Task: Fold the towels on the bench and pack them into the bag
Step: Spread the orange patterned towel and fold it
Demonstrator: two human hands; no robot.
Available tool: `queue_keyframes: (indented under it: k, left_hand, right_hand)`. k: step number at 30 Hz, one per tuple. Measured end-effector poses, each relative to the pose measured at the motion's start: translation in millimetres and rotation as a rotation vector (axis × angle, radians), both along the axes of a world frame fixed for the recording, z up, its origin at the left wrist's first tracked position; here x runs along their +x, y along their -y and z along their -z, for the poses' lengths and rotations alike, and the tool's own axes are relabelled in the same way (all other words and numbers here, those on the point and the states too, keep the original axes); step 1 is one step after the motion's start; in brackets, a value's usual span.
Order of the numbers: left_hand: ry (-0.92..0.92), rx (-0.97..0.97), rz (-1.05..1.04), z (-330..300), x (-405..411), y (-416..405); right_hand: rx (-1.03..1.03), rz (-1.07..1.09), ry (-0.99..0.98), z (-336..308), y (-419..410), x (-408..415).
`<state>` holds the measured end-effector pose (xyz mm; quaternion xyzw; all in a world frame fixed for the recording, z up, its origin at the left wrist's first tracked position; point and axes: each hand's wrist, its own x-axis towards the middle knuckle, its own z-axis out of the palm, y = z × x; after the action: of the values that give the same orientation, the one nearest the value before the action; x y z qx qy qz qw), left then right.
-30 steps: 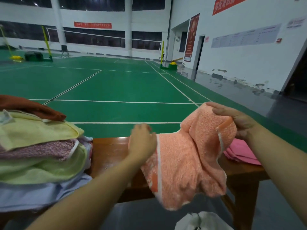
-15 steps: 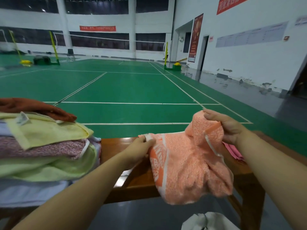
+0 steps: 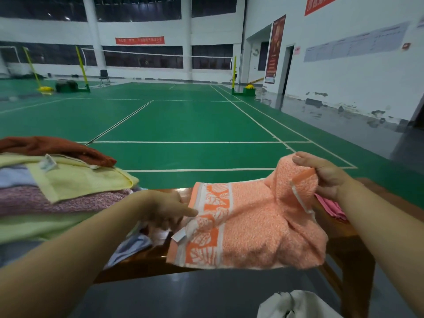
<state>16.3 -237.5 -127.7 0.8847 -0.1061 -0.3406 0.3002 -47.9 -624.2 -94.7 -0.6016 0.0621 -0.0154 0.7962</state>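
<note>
Both hands held the orange patterned terry towel over the brown wooden bench: the left hand pinched its bordered end, the right hand clutched a bunched, raised corner. With that corner uneven, the fold could come out crooked, or the overhanging edge might slide off toward the white bag.

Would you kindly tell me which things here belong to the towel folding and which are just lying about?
Job: orange towel, towel pile, pink towel, bench, white bag, both hands.
Lying about: net posts, chair, banner.
</note>
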Motion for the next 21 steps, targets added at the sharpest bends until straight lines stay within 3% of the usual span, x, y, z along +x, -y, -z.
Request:
queue_keyframes:
  k: [3,4,6,8,10,16,21]
  left_hand:
    - [0.466,0.398,0.029,7.9,6.2,0.8]
    - [0.636,0.427,0.022,10.8,5.7,5.8]
    - [0.811,0.284,0.068,18.7,-1.1,20.3]
    - [0.815,0.084,0.221,28.0,-12.2,35.3]
    - [0.746,0.021,0.329,46.0,-17.5,44.3]
    - [0.628,0.35,0.246,69.1,-2.5,36.0]
    - [0.568,0.379,0.23,71.1,-6.2,25.8]
  right_hand:
    - [-0.002,0.019,-0.013,2.7,-4.8,1.6]
    - [-0.019,0.02,-0.021,1.8,-7.9,0.9]
    - [-0.045,0.018,-0.031,0.4,-12.6,-0.3]
    - [-0.06,-0.01,-0.042,-1.6,-15.2,-1.4]
    - [-0.087,-0.022,-0.046,-6.1,-15.5,-3.7]
    - [-0.171,0.112,0.005,-36.7,11.6,-14.7]
    - [-0.136,0.083,0.054,-60.8,16.7,-16.4]
